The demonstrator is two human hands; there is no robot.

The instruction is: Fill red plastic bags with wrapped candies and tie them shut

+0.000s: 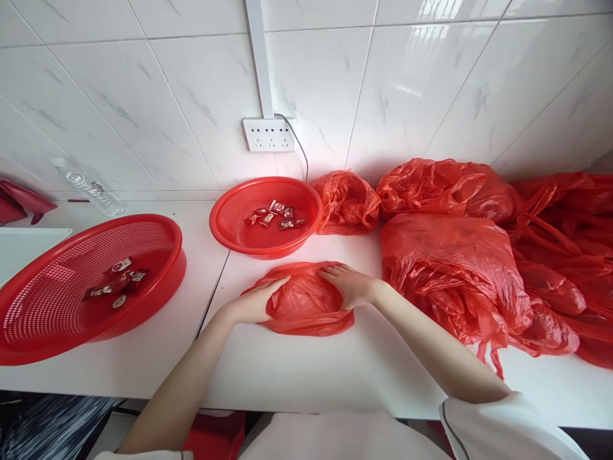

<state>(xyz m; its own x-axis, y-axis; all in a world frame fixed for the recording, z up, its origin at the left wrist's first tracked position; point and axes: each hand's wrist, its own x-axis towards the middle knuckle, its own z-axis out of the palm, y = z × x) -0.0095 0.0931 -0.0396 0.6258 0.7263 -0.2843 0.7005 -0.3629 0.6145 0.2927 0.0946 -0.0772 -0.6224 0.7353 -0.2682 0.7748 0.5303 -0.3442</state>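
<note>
A red plastic bag (311, 324) lies low on the white table in front of me, its mouth spread wide and facing up. At the left side of that mouth is my left hand (256, 303), stretched out against the plastic, with some of its fingers hidden. My right hand (349, 285) rests at the opposite side, fingers straight and reaching over the bag's far rim. Both palms face inward, touching the plastic without a visible grip. Just beyond the bag stands a round red basket (225, 223) with several small wrapped sweets (268, 218) in it.
A larger red basket (167, 233) at left holds several wrapped packets (115, 287). Red plastic bags (450, 249) are heaped along the right. A clear bottle (90, 188) lies near the tiled wall, below and left of a socket panel (269, 135). A seam crosses the table.
</note>
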